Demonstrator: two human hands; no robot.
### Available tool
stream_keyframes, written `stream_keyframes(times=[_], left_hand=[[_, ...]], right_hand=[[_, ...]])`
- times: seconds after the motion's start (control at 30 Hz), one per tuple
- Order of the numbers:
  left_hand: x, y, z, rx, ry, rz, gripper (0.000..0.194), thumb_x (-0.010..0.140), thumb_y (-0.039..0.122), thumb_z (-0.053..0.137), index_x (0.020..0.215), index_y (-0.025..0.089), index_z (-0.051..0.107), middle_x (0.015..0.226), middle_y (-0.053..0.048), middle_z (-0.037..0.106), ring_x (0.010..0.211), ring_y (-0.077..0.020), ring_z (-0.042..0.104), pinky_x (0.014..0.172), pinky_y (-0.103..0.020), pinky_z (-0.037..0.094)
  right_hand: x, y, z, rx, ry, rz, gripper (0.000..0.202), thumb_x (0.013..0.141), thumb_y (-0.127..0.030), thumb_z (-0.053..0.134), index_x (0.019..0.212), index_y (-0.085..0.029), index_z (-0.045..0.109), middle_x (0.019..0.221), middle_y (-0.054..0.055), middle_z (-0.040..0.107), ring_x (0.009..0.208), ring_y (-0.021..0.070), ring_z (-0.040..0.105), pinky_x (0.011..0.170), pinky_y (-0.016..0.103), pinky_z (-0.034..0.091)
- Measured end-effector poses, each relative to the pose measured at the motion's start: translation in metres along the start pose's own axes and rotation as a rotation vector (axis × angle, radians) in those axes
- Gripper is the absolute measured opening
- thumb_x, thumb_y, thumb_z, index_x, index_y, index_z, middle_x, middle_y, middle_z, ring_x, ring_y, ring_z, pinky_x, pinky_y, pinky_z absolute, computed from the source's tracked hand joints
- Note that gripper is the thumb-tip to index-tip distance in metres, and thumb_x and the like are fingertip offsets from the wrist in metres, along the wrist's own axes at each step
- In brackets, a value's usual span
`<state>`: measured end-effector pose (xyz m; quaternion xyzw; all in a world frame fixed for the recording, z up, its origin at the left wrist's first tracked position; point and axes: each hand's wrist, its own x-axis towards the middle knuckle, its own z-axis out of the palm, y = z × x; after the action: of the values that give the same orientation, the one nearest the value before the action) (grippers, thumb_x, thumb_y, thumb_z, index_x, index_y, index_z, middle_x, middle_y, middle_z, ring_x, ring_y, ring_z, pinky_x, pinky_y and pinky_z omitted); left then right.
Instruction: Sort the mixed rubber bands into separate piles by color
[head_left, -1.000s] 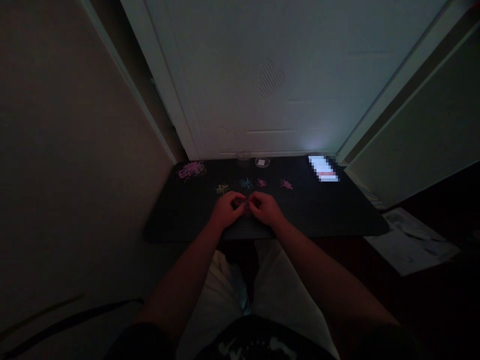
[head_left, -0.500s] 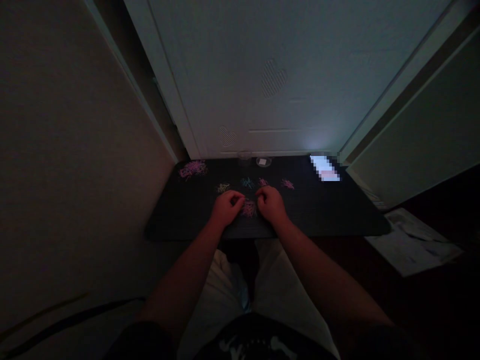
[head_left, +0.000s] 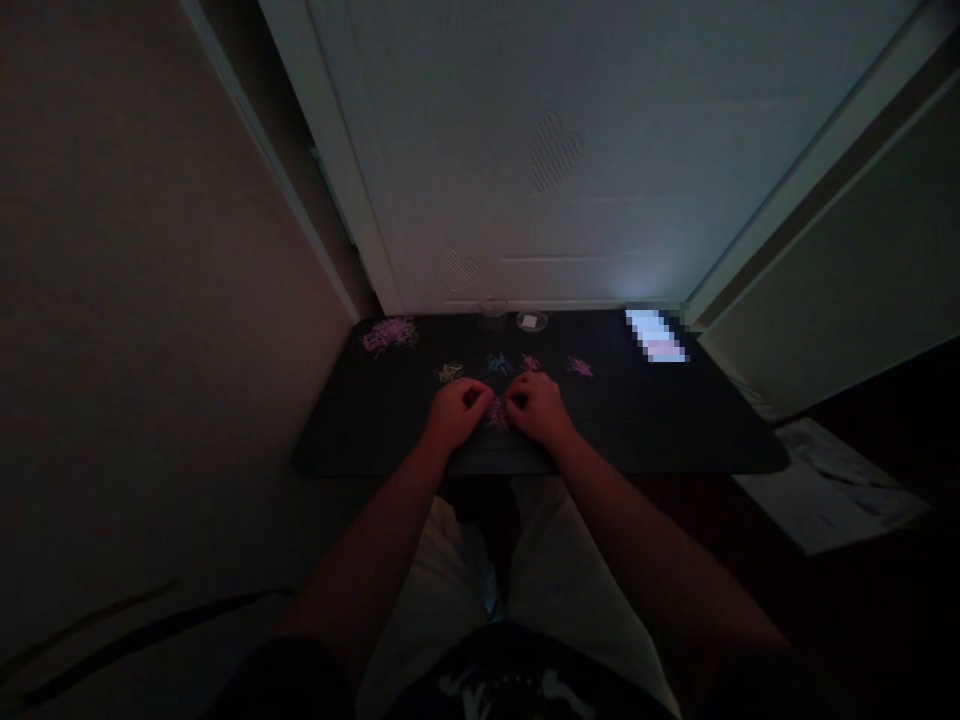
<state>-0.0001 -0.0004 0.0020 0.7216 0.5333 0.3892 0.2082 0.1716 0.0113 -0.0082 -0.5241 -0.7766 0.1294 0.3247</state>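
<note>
Presently, the near pile [head_left: 496, 413] lies between the left hand [head_left: 453, 414] and right hand [head_left: 541, 410], apparently yet to be separated, thumbs and fingers curled close at the tips, any grip indeterminable, while beyond, four small piles [head_left: 498, 363] appear separated by colour and the large pile [head_left: 388, 335], far left, seemingly remains.

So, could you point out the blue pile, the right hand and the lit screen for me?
Blue pile [head_left: 499, 363]: head view, middle of the heap.
Right hand [head_left: 541, 407]: head view, back of the hand.
Lit screen [head_left: 655, 336]: head view, middle of its bright face.
</note>
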Motion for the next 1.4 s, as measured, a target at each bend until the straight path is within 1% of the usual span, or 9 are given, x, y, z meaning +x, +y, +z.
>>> stream_keyframes(times=[0.17, 0.3, 0.5, 0.67, 1.13, 1.4], left_hand=[[0.0004, -0.0002, 0.0012, 0.006, -0.003, -0.008, 0.019, 0.081, 0.032, 0.054, 0.082, 0.018, 0.066, 0.079, -0.002, 0.067, 0.071, -0.0131, 0.059, 0.067, -0.025, 0.047], [0.0008, -0.0015, 0.0025, 0.026, -0.007, -0.01, 0.018, 0.081, 0.031, 0.054, 0.085, 0.018, 0.066, 0.082, -0.002, 0.068, 0.073, -0.0136, 0.06, 0.069, -0.026, 0.048], [0.0004, -0.0022, 0.0019, -0.002, -0.028, -0.023, 0.019, 0.081, 0.029, 0.054, 0.091, 0.019, 0.067, 0.084, -0.002, 0.069, 0.074, -0.0141, 0.061, 0.069, -0.026, 0.048], [0.0007, -0.0027, 0.0015, 0.004, -0.026, -0.025, 0.018, 0.08, 0.027, 0.055, 0.091, 0.019, 0.067, 0.085, -0.002, 0.069, 0.075, -0.0143, 0.061, 0.07, -0.027, 0.049], [0.0005, -0.0047, 0.0022, -0.048, 0.004, -0.021, 0.019, 0.081, 0.029, 0.056, 0.093, 0.019, 0.066, 0.087, -0.002, 0.07, 0.077, -0.0142, 0.063, 0.071, -0.027, 0.05], [0.0006, -0.0026, 0.0027, -0.044, 0.001, -0.045, 0.019, 0.08, 0.028, 0.058, 0.093, 0.02, 0.068, 0.089, -0.003, 0.071, 0.078, -0.0149, 0.064, 0.074, -0.028, 0.052]], right_hand=[[0.0001, 0.0036, 0.0004, 0.053, 0.038, 0.007, 0.009, 0.075, -0.021, 0.057, 0.072, -0.02, 0.066, 0.081, 0.005, 0.062, 0.084, 0.0197, 0.051, 0.081, 0.036, 0.037], [0.0002, 0.0033, -0.0008, 0.058, 0.056, 0.01, 0.011, 0.077, -0.022, 0.056, 0.073, -0.019, 0.066, 0.081, 0.005, 0.063, 0.083, 0.0191, 0.053, 0.08, 0.035, 0.039], [0.001, 0.0033, -0.0014, 0.112, 0.071, 0.019, 0.014, 0.079, -0.023, 0.054, 0.073, -0.019, 0.066, 0.077, 0.005, 0.064, 0.079, 0.0182, 0.056, 0.076, 0.032, 0.041], [0.0003, 0.0026, -0.0017, 0.143, 0.083, 0.029, 0.016, 0.08, -0.024, 0.053, 0.075, -0.019, 0.067, 0.079, 0.005, 0.065, 0.079, 0.0182, 0.058, 0.075, 0.032, 0.043], [0.0004, 0.0021, -0.0015, 0.184, 0.095, 0.054, 0.017, 0.081, -0.024, 0.052, 0.077, -0.019, 0.067, 0.079, 0.005, 0.066, 0.078, 0.0178, 0.059, 0.075, 0.031, 0.044], [-0.0005, 0.0032, 0.0, 0.269, 0.106, 0.056, 0.015, 0.079, -0.021, 0.052, 0.08, -0.019, 0.067, 0.083, 0.005, 0.067, 0.08, 0.0171, 0.06, 0.076, 0.031, 0.045]])
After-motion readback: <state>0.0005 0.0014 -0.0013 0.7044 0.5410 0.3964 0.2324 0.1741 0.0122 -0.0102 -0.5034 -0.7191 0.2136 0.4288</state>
